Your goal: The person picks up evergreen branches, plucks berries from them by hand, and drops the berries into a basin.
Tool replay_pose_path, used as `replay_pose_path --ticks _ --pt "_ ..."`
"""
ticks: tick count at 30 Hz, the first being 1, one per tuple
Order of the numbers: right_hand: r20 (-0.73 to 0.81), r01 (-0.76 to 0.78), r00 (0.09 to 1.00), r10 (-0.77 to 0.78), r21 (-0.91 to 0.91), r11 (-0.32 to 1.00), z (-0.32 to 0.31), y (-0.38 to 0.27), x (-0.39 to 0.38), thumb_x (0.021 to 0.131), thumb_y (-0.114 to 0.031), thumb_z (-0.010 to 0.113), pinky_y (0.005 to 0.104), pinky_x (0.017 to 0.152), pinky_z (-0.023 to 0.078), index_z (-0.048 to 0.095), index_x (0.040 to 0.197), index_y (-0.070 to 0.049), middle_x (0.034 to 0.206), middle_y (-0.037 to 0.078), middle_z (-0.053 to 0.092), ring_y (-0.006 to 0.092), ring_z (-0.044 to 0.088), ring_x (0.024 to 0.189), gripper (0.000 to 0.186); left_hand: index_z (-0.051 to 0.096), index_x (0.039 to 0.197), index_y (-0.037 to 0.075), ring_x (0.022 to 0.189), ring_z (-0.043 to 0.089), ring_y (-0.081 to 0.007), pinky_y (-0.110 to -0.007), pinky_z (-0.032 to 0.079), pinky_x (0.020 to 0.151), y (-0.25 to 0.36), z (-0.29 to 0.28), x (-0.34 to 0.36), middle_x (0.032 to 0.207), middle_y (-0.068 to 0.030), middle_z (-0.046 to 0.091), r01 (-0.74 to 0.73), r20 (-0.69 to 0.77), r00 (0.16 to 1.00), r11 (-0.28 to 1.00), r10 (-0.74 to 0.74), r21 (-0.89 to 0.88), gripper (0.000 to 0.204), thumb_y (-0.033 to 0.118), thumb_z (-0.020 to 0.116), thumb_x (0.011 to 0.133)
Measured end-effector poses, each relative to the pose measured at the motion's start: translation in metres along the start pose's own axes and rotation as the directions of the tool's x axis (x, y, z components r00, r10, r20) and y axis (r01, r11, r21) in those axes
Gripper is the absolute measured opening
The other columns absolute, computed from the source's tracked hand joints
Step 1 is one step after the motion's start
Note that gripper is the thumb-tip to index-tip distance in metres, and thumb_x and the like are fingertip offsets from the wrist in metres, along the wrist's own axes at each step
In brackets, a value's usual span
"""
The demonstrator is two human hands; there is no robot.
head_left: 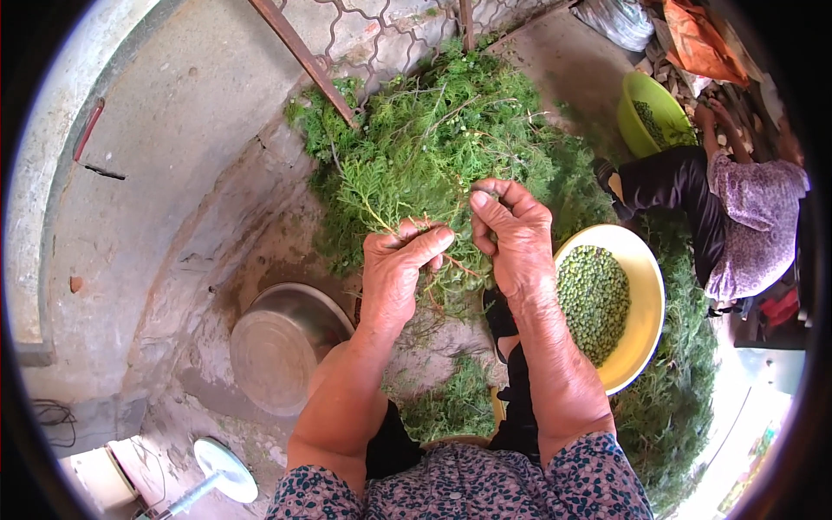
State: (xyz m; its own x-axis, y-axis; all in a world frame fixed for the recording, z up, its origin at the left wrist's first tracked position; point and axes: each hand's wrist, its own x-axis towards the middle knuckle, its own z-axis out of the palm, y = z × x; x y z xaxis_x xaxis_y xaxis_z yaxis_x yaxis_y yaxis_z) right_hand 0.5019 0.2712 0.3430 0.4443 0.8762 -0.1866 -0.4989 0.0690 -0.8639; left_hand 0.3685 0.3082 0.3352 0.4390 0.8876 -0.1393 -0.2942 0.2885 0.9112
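Observation:
My left hand [394, 273] is closed on the stem of a leafy cypress sprig [374, 195], thumb pressed against the fingers. The sprig's flat green fronds stand up over a large heap of cut evergreen branches [451, 113]. Just right of it, my right hand [523, 238] is closed in a pinch, thumb toward the curled fingers; what lies between the fingertips is too small to make out. Beside my right forearm sits a yellow basin [652, 303] holding many small round green cones [594, 299].
A metal pot [277, 351] lies near my left arm. At the far right a seated person [752, 217] works beside a lime-green basin [633, 108]. More greenery [680, 407] covers the ground at right. A concrete wall [182, 113] curves along the left; a round white stool [227, 472] stands lower left.

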Motion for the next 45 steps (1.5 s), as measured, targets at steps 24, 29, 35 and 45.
replay_pose_path --ticks 24,29,35,45 --pt "0.245 -0.203 0.945 0.216 -0.076 0.976 -0.001 -0.006 -0.005 0.080 -0.014 0.068 0.0150 0.040 0.029 0.063 0.097 -0.003 0.066 -0.003 0.056 0.0016 0.042 0.048 0.021 0.066 0.079 0.001 0.052 0.046 -0.0053 -0.021 0.034 0.047 0.000 -0.004 0.005 0.062 0.0010 0.057 0.001 -0.105 0.994 0.995 -0.012 -0.100 0.007 0.008 0.067 0.077" --pt "-0.068 -0.102 0.994 0.087 -0.274 0.956 0.003 -0.007 -0.012 0.082 -0.014 0.065 0.0184 0.038 0.025 0.062 0.087 -0.002 0.055 -0.002 0.050 0.0041 0.038 0.042 0.013 0.066 0.083 0.000 0.052 0.046 -0.0072 -0.021 0.032 0.048 -0.004 0.000 0.001 0.064 -0.0013 0.058 0.006 -0.031 0.999 1.000 -0.006 0.015 0.010 0.007 0.066 0.077" --pt "-0.342 0.023 0.937 -0.075 -0.153 0.988 -0.071 -0.047 -0.010 0.083 -0.009 0.061 0.0177 0.040 0.035 0.058 0.100 -0.001 0.074 0.002 0.055 0.0065 0.048 0.054 0.018 0.065 0.085 -0.001 0.059 0.049 -0.0100 -0.023 0.038 0.054 -0.005 -0.002 -0.008 0.074 -0.0051 0.061 -0.052 -0.136 0.990 0.995 0.040 -0.080 0.010 0.008 0.064 0.081" --pt "-0.520 -0.048 0.787 -0.332 -0.588 0.807 -0.206 -0.087 -0.122 0.081 -0.010 0.054 0.0318 0.078 0.047 0.055 0.110 0.001 0.103 0.010 0.059 0.0210 0.057 0.092 0.032 0.059 0.085 0.002 0.067 0.058 -0.0130 -0.026 0.043 0.055 0.005 0.047 -0.057 0.076 -0.0034 0.060 0.024 0.028 0.999 0.993 -0.021 -0.117 0.010 0.012 0.060 0.085"
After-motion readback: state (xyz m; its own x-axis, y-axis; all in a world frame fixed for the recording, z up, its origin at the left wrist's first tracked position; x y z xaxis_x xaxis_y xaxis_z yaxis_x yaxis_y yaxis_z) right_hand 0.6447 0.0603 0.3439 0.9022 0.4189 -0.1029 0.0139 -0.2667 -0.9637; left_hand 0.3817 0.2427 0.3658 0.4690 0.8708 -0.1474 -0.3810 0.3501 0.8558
